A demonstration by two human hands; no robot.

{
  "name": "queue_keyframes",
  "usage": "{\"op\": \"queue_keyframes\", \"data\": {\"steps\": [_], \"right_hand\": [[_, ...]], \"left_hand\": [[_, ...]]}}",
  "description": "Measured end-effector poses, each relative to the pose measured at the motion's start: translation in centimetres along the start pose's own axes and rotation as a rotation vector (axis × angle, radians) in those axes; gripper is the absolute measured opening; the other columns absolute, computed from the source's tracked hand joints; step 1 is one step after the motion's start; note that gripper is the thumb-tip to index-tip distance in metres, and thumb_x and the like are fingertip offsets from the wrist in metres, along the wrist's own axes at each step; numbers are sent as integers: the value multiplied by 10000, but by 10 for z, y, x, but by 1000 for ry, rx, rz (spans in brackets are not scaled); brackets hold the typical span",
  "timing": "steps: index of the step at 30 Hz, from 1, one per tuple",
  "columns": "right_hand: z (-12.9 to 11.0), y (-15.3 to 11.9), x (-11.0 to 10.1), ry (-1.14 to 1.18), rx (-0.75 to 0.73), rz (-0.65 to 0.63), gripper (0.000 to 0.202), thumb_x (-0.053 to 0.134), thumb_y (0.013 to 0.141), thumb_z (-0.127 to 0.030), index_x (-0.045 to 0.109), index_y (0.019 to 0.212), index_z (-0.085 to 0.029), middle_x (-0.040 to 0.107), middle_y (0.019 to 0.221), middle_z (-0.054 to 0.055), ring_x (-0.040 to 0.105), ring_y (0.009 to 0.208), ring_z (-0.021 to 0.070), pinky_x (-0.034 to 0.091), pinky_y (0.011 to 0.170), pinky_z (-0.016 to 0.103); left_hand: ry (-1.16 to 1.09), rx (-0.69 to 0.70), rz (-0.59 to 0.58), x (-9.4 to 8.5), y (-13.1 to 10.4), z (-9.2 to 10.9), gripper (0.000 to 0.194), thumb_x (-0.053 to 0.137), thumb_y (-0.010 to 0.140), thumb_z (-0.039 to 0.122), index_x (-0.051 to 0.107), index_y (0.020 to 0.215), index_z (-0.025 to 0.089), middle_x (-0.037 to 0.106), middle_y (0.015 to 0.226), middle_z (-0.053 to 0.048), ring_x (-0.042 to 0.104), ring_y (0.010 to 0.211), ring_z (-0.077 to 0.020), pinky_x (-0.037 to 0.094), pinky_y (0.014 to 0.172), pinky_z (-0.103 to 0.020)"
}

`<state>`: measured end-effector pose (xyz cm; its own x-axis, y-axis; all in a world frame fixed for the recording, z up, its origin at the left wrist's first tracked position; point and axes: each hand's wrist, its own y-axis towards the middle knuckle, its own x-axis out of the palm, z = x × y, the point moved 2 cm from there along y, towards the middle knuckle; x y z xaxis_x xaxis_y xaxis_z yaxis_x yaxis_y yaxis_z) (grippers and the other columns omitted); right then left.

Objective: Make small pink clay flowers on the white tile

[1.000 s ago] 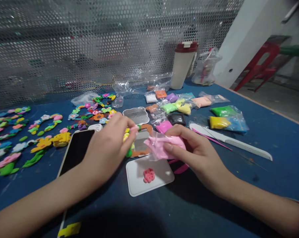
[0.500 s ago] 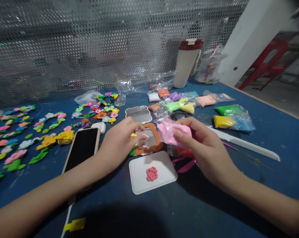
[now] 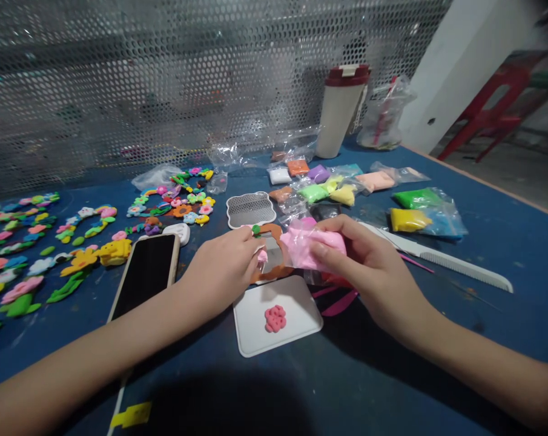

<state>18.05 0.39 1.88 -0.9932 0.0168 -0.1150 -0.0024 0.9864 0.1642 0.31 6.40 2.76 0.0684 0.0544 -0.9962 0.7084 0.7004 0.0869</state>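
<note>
My right hand (image 3: 364, 260) holds a clear bag of pink clay (image 3: 316, 245) between thumb and fingers. My left hand (image 3: 228, 257) is over the left part of a brown-rimmed mirror (image 3: 278, 251), its fingers drawn together; a small pink piece (image 3: 261, 257) shows at the fingertips, and their grip on it is partly hidden. A green bit (image 3: 256, 230) sits by the mirror's top edge. Just below lies a white tray (image 3: 301, 321) bearing a cluster of coral-pink clay balls (image 3: 275, 318).
A phone (image 3: 146, 272) and many clay ornaments (image 3: 80, 260) lie left. Behind are a white-framed mesh piece (image 3: 250, 210), bagged clays (image 3: 314, 192) and a tumbler (image 3: 341, 112). A white comb (image 3: 446, 260) and pink tools (image 3: 340, 303) are right of centre.
My left fingers have closed up, from spread apart to together, over the mirror. The bag in my right hand has shifted slightly left. The whole view has moved a little.
</note>
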Motion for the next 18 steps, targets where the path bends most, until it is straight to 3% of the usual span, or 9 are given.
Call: {"op": "queue_keyframes", "data": {"steps": [4, 10, 18], "right_hand": [[-1, 0, 1, 1, -1, -22, 63, 583, 876, -282, 575, 902, -226, 547, 784, -51, 488, 691, 77, 375, 588, 176], [-1, 0, 1, -28, 13, -28, 101, 584, 873, -312, 561, 899, -217, 533, 780, -48, 484, 688, 84, 384, 586, 179], [0, -2, 3, -37, 3, -48, 91, 577, 877, -310, 570, 913, -226, 559, 822, -37, 517, 739, 99, 407, 638, 188]], "left_hand": [[-50, -35, 58, -6, -1, 0, 230, 408, 906, 168, 637, 923, 150, 575, 821, -49, 569, 736, -192, 426, 636, -293], [-433, -14, 432, -27, -8, 7, 89, 590, 855, 158, 650, 914, 185, 554, 758, 21, 497, 677, -119, 380, 632, -226], [-454, 86, 425, -33, -12, 10, 135, 672, 793, 123, 682, 923, 156, 448, 703, 35, 433, 637, -108, 354, 610, -213]]}}
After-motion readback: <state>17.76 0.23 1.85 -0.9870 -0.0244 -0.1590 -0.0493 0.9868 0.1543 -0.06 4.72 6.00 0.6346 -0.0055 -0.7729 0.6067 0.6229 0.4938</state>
